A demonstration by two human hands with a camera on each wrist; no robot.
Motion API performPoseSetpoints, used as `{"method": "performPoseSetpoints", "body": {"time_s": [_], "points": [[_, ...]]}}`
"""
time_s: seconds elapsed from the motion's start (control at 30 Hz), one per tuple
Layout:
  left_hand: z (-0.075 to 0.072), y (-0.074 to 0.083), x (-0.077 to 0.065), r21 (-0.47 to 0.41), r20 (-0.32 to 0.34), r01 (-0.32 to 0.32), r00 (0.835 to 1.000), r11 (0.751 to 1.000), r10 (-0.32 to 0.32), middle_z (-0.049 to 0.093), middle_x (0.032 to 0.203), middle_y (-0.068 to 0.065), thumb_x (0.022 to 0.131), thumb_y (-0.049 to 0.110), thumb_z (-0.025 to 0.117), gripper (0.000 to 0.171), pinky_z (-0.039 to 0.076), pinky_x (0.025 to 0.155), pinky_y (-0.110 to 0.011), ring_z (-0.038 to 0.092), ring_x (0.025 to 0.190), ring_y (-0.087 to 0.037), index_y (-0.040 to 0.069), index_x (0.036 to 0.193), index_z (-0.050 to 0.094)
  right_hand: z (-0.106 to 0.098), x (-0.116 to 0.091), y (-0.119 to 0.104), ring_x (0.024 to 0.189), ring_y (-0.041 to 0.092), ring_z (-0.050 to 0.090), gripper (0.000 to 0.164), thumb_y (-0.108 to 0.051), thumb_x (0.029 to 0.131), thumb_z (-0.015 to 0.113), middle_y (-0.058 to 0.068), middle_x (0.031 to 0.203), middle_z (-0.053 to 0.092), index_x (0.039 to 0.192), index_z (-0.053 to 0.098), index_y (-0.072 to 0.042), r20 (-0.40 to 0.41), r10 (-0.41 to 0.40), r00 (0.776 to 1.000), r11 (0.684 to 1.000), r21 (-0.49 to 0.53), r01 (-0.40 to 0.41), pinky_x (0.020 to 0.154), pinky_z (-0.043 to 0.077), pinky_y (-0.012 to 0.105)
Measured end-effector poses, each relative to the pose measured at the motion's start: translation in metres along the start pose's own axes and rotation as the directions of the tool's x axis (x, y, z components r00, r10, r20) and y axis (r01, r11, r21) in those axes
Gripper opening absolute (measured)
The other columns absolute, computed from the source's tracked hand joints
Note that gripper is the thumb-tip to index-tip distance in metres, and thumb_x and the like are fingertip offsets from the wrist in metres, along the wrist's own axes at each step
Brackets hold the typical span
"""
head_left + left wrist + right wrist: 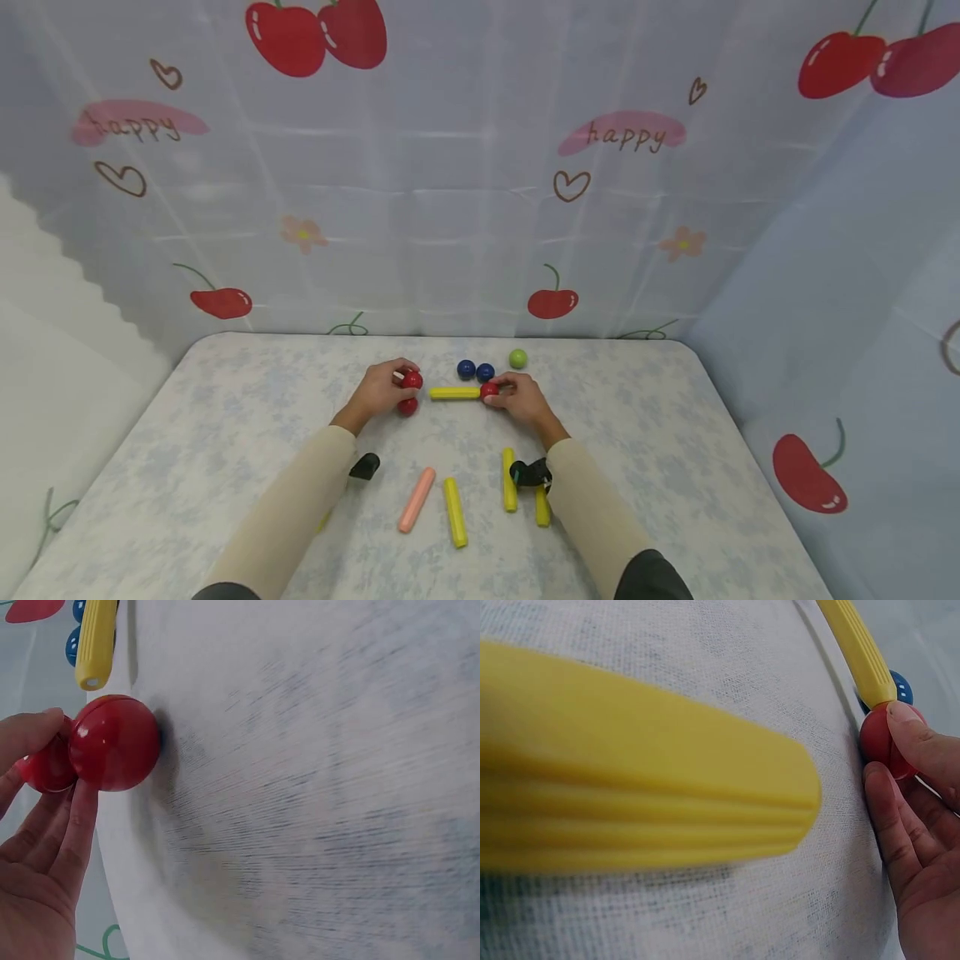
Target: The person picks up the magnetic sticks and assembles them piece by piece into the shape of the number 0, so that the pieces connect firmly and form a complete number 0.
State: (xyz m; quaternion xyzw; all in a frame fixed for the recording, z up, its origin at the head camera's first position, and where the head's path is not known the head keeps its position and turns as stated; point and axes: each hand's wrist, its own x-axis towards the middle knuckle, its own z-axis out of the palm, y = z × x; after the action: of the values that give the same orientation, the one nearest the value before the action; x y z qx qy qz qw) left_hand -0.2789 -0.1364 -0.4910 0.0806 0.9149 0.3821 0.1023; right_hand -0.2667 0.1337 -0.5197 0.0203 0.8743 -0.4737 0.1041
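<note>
My left hand (pixel 381 390) pinches a red ball (pixel 412 380) between thumb and fingers. A second red ball (pixel 407 407) sits right beside it; in the left wrist view this nearer ball (pixel 116 742) touches the fingertips. To the right lies a yellow ribbed stick (pixel 453 393), its left end apart from the red balls. My right hand (pixel 523 400) pinches another red ball (pixel 885 739) against the stick's right end. Whether that ball is joined to the stick I cannot tell.
Behind the stick are two dark blue balls (pixel 467 369) and a green ball (pixel 517 359). Nearer me lie a pink stick (pixel 417 500) and several yellow sticks (pixel 455 512), one partly under the right wrist camera (pixel 530 473). A cherry-print curtain (pixel 465 208) hangs behind the table (pixel 225 417).
</note>
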Motion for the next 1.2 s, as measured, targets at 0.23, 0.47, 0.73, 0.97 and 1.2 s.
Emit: {"method": "performPoseSetpoints", "body": {"time_s": [0.23, 0.47, 0.73, 0.97, 1.2], "points": [[0.011, -0.005, -0.003, -0.021, 0.009, 0.003, 1.0, 1.0, -0.002, 0.061, 0.114, -0.012, 0.085, 0.01, 0.073, 0.033, 0.054, 0.078, -0.035, 0.06, 0.099, -0.025, 0.009, 0.116, 0.063, 0.001, 0.0, 0.004, 0.08, 0.017, 0.059, 0.032, -0.017, 0.084, 0.076, 0.005, 0.1, 0.067, 0.114, 0.067, -0.009, -0.003, -0.007, 1.0, 1.0, 0.008, 0.007, 0.072, 0.052, 0.03], [0.016, -0.007, -0.002, -0.03, 0.027, 0.021, 0.999, 0.999, -0.02, 0.064, 0.114, -0.009, 0.083, 0.011, 0.076, 0.033, 0.052, 0.086, -0.039, 0.061, 0.101, -0.023, 0.009, 0.115, 0.065, 0.004, 0.0, 0.005, 0.081, 0.016, 0.06, 0.033, -0.019, 0.084, 0.076, 0.005, 0.101, 0.068, 0.115, 0.067, -0.009, -0.004, -0.008, 1.0, 1.0, 0.004, 0.008, 0.074, 0.053, 0.03], [0.016, -0.006, -0.005, -0.045, 0.024, 0.022, 0.999, 0.999, -0.021, 0.063, 0.109, -0.009, 0.083, 0.011, 0.075, 0.03, 0.052, 0.08, -0.038, 0.06, 0.097, -0.024, 0.01, 0.112, 0.065, 0.003, 0.0, 0.004, 0.081, 0.016, 0.06, 0.033, -0.02, 0.084, 0.076, 0.005, 0.101, 0.068, 0.114, 0.067, -0.009, -0.004, -0.009, 1.0, 1.0, -0.001, 0.009, 0.073, 0.052, 0.03], [0.014, -0.006, -0.006, -0.023, 0.025, 0.01, 1.0, 1.0, -0.01, 0.062, 0.114, -0.01, 0.085, 0.013, 0.074, 0.038, 0.051, 0.082, -0.039, 0.059, 0.1, -0.025, 0.011, 0.12, 0.061, 0.001, -0.002, 0.0, 0.078, 0.017, 0.057, 0.034, -0.02, 0.084, 0.076, 0.005, 0.099, 0.067, 0.115, 0.067, -0.008, -0.012, 0.001, 1.0, 1.0, 0.001, -0.001, 0.072, 0.05, 0.028], [0.001, 0.0, -0.02, 0.037, 0.011, -0.028, 1.0, 0.999, 0.028, 0.06, 0.114, -0.012, 0.088, 0.018, 0.072, 0.042, 0.053, 0.079, -0.04, 0.058, 0.099, -0.027, 0.009, 0.126, 0.058, 0.0, -0.003, 0.0, 0.081, 0.017, 0.059, 0.033, -0.018, 0.084, 0.076, 0.006, 0.102, 0.067, 0.114, 0.067, -0.007, -0.011, -0.02, 1.0, 1.0, 0.0, 0.02, 0.073, 0.051, 0.031]]}}
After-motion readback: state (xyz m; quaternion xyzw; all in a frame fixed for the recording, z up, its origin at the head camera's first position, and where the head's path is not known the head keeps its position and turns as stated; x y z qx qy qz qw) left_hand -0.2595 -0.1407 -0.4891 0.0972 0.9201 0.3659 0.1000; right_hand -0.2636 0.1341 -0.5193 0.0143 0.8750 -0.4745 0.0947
